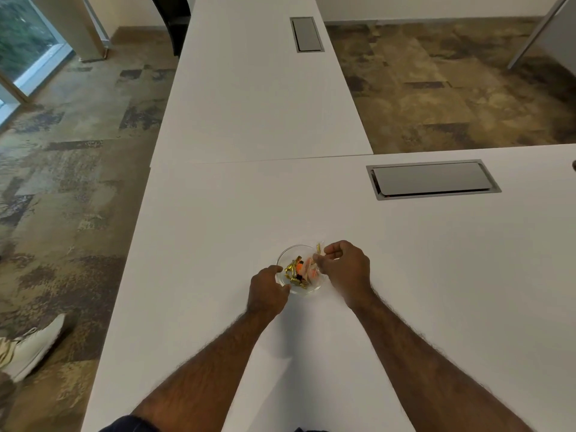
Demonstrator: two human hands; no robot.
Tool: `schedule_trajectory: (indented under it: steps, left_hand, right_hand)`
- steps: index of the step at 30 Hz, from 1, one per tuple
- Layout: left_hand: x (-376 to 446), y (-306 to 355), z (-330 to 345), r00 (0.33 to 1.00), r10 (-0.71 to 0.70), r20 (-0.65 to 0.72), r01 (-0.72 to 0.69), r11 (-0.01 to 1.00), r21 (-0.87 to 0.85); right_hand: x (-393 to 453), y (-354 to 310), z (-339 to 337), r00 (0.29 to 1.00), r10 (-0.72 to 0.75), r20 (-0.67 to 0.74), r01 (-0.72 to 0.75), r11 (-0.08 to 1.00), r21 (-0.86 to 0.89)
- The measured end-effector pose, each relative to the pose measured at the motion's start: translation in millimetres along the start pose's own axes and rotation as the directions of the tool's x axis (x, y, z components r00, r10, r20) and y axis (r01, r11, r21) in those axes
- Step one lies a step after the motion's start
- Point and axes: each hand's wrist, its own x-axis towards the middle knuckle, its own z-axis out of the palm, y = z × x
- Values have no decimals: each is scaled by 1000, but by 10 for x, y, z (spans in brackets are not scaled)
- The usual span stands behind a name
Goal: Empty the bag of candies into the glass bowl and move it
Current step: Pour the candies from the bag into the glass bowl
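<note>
no readable text, label, brand or number anywhere; the candies (295, 272) in the glass bowl (282, 260) (gold and orange wrappers) may carry print, too blurred to read.

White L-shaped desks (249, 120) with metal cable hatches (433, 179), mottled brown carpet floor (436, 88), window (21, 35) at left

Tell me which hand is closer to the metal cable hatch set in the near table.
Right. The right hand holds the clear bag over the glass bowl, on the side toward the hatch. The left hand touches the bowl's opposite rim, farther away.
</note>
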Motion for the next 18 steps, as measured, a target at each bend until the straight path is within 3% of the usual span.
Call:
schedule_trajectory:
  steps: [8,15,18]
  left_hand:
    - [-4,3,-11,999,34,-3,-34,999,25]
    - [-9,-5,-13,999,54,5,-55,997,57]
    - [-43,-31,-19,999,48,-4,-48,998,50]
  right_hand:
    - [-90,-257,-129,999,2,36,-4,998,55]
    - [-145,-431,-293,1000,11,20,-15,983,182]
    - [-168,-406,-333,998,57,36,-65,947,315]
